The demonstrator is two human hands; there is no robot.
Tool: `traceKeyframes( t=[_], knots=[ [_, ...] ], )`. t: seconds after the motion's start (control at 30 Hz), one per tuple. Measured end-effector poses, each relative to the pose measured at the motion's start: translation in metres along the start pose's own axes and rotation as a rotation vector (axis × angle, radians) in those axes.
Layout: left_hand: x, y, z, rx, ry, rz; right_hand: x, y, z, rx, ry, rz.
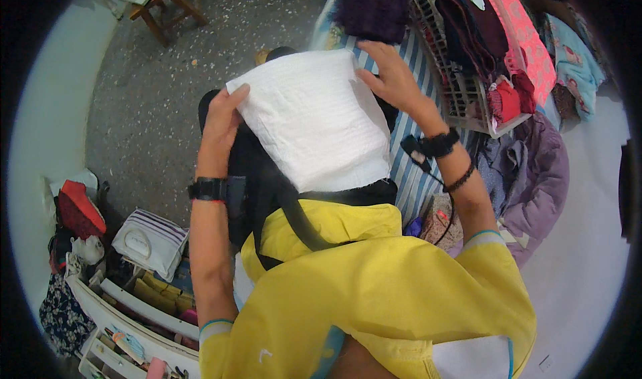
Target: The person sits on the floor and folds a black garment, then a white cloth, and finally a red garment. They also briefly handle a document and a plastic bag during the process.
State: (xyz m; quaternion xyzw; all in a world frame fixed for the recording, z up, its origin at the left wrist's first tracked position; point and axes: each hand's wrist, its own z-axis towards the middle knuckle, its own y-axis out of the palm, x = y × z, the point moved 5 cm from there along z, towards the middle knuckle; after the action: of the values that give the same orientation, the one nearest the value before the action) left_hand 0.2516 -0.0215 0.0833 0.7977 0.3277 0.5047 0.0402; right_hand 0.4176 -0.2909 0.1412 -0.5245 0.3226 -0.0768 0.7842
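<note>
A white cloth (316,118) lies spread over my lap on black clothing, its lower edge a little frayed. My left hand (224,116) grips its upper left corner between thumb and fingers. Beside the upper right corner, my right hand (393,78) has its fingers spread, with the thumb close to the cloth's edge; whether it touches the cloth cannot be told. Just beyond that hand, a folded dark purple fuzzy cloth (372,9) rests on the blue-and-white striped bedding (414,188).
A plastic basket (494,128) of folded clothes stands on the bedding at right, near a purple quilted garment (546,178). At lower left are a white bag (150,238) and open drawers (150,301). A wooden stool (165,8) stands on the speckled floor.
</note>
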Motion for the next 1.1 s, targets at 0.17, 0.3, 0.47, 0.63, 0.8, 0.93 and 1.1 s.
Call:
traceKeyframes(
  t=[0.17,0.3,0.47,0.63,0.8,0.93,1.1],
  knots=[
    [0.01,-0.01,0.022,0.059,0.039,0.206,0.01,0.042,0.054,-0.389,0.028,0.226],
    [0.016,-0.007,0.02,-0.007,0.075,0.196,0.013,0.048,0.065,-0.683,0.206,0.292],
    [0.024,-0.002,0.005,-0.015,0.16,0.195,-0.001,0.023,0.062,-0.513,0.21,0.102],
    [0.037,0.003,-0.022,-0.021,0.22,0.351,-0.038,-0.019,0.036,-0.078,-0.164,-0.201],
    [0.059,0.042,-0.082,-0.196,0.504,0.681,-0.052,-0.042,-0.008,0.08,-0.317,-0.186],
    [0.05,0.076,-0.13,-0.429,0.754,0.996,-0.062,-0.051,-0.061,0.085,-0.296,-0.198],
    [0.003,0.07,-0.147,-0.559,0.777,1.221,-0.065,-0.036,-0.118,-0.069,-0.165,-0.205]
  ],
)
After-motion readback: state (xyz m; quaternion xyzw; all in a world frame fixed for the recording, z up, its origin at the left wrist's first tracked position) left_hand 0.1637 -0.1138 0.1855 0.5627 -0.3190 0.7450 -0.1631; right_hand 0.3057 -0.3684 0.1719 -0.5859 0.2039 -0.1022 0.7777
